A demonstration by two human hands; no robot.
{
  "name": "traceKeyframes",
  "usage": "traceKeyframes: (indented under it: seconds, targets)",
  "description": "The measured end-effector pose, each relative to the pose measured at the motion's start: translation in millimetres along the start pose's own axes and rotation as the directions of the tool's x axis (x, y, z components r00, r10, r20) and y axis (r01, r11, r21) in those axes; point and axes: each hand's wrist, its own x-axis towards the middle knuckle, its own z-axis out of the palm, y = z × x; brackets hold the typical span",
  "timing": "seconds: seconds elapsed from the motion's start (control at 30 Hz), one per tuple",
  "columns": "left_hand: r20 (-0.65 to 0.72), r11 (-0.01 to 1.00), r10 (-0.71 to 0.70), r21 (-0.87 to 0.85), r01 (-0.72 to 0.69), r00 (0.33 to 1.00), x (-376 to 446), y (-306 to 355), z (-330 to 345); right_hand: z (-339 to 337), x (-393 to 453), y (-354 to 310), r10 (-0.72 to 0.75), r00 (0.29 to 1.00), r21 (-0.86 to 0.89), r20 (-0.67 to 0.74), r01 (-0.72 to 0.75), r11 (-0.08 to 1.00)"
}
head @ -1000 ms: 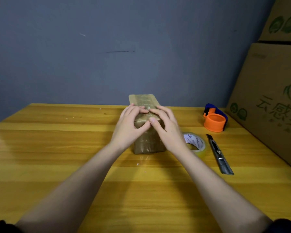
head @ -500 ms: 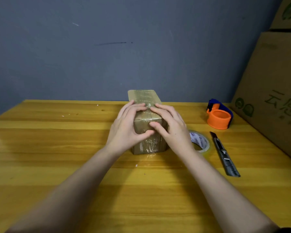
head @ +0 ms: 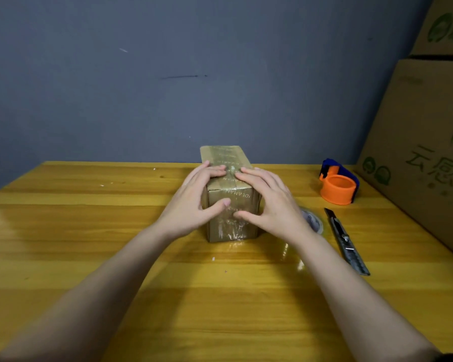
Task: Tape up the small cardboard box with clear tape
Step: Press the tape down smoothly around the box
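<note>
Left hand and right hand press flat-fingered on the box, fingertips nearly meeting on its glossy taped top, thumbs against the near face. The oblong cardboard box stands mid-table, near the far edge. Smooth yellow wood stretches wide to the left; tape roll, knife and orange dispenser sit close on the right

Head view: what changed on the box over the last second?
Both thumbs slid down the near face of the small cardboard box, as the left hand and right hand pressed the tape flat, fingers on top. Nothing was gripped or released. The box, clear tape roll, utility knife and orange dispenser stayed put.
</note>
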Motion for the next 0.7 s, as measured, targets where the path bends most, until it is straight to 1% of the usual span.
traceKeyframes:
  seconds: [0.07, 0.1, 0.17, 0.23, 0.4, 0.57, 0.7]
  targets:
    - [-0.050, 0.997, -0.047, -0.068, 0.044, 0.998, 2, 2, 3, 2, 2, -8, 0.073, 0.994, 0.171, -0.079, -0.059, 0.983]
    - [-0.076, 0.994, -0.070, -0.094, 0.063, 0.995, 2, 4, 5, 5, 3, -12, 0.110, 0.985, 0.220, -0.131, -0.079, 0.972]
    - [-0.123, 0.990, -0.096, -0.113, 0.082, 0.988, 3, 6, 10, 13, 5, -19, 0.150, 0.965, 0.214, -0.217, -0.103, 0.971]
    - [-0.150, 0.993, -0.086, -0.096, 0.072, 0.985, 3, 7, 13, 20, 6, -20, 0.154, 0.954, 0.213, -0.258, -0.100, 0.972]
    - [-0.167, 0.997, -0.044, -0.074, 0.032, 0.985, 2, 2, 15, 21, 5, -16, 0.135, 0.956, 0.226, -0.262, -0.075, 0.971]
    - [-0.139, 0.999, 0.010, -0.033, -0.015, 0.990, 1, -4, 13, 19, 2, -12, 0.058, 0.975, 0.099, -0.214, -0.038, 0.994]
    - [-0.111, 1.000, 0.023, -0.002, -0.024, 0.994, 0, -5, 11, 18, 0, -11, 0.040, 0.987, 0.033, -0.156, -0.035, 0.999]
